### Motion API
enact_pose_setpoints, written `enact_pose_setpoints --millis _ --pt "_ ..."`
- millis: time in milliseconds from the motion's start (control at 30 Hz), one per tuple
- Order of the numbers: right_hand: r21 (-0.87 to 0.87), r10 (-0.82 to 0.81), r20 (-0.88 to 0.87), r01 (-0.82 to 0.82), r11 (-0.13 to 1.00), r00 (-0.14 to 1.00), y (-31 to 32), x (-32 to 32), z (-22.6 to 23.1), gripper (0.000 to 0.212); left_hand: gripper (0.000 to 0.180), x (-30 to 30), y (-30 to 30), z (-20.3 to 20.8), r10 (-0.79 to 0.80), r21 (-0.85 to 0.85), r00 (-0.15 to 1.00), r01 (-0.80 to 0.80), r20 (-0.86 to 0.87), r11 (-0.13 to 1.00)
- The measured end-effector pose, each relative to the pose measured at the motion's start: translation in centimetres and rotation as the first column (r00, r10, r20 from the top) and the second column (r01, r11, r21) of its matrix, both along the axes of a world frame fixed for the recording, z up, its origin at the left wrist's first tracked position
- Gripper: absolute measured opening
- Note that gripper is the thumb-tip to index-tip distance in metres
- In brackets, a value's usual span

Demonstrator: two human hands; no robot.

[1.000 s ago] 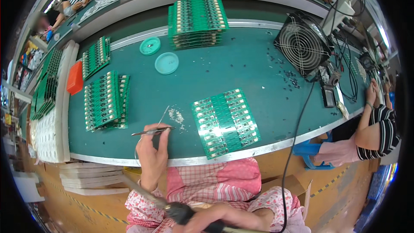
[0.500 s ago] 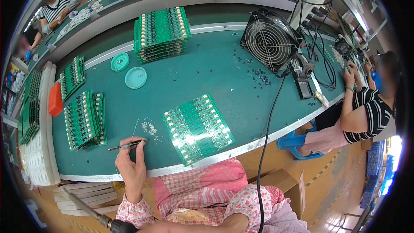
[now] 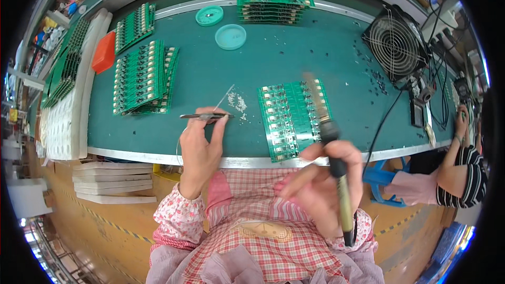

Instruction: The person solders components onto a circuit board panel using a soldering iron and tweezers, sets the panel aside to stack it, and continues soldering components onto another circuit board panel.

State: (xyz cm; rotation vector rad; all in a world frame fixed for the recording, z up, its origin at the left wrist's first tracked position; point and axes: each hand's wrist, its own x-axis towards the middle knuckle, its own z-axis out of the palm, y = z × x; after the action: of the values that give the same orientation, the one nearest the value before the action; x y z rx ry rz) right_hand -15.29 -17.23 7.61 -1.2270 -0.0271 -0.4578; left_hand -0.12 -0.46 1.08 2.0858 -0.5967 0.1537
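Lying flat on the table (image 3: 205, 68), in the head view, a circuit board (image 3: 292, 118) is seen just beyond the right hand (image 3: 322, 200), the nearer one, long side running away. A soldering iron (image 3: 330, 132) is gripped in those fingers, slanted across the board; by the left hand (image 3: 201, 150), off leftward, tweezers (image 3: 192, 117) and wire (image 3: 224, 97) are pinched.

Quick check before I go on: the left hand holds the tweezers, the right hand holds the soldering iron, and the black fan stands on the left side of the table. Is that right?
Not quite: the head view shows the black fan on the right side of the table. The left hand does hold the tweezers, and the right hand the soldering iron.
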Motion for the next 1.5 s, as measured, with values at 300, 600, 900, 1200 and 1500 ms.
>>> enact_pose_setpoints --millis 300,600,900,1200,1500 --pt "-0.608 -0.56 0.147 0.521 0.599 0.815 -5.8 1.5 -6.3 0.013 0.009 -1.1 0.1 0.5 -0.036 -0.05 0.999 0.037 0.013 0.998" --pt "-0.476 -0.613 0.009 0.542 0.692 0.79 -5.6 0.9 -7.4 0.025 0.01 -2.8 -3.4 -0.1 -0.144 -0.023 0.99 0.144 -0.001 0.989" --pt "-0.468 -0.588 0.006 0.522 0.713 0.809 -5.8 0.6 -7.8 0.023 0.01 -4.2 -3.7 0.0 -0.146 0.01 0.989 0.146 -0.009 0.989" --pt "-0.487 -0.574 0.011 0.506 0.712 0.819 -5.8 0.3 -7.8 0.022 0.01 -4.5 -3.9 0.1 -0.135 0.032 0.991 0.135 0.009 0.99" --pt "-0.484 -0.577 0.01 0.509 0.712 0.817 -5.8 0.1 -7.9 0.019 0.012 -4.3 -4.0 -0.1 -0.142 0.026 0.989 0.141 0.041 0.99"
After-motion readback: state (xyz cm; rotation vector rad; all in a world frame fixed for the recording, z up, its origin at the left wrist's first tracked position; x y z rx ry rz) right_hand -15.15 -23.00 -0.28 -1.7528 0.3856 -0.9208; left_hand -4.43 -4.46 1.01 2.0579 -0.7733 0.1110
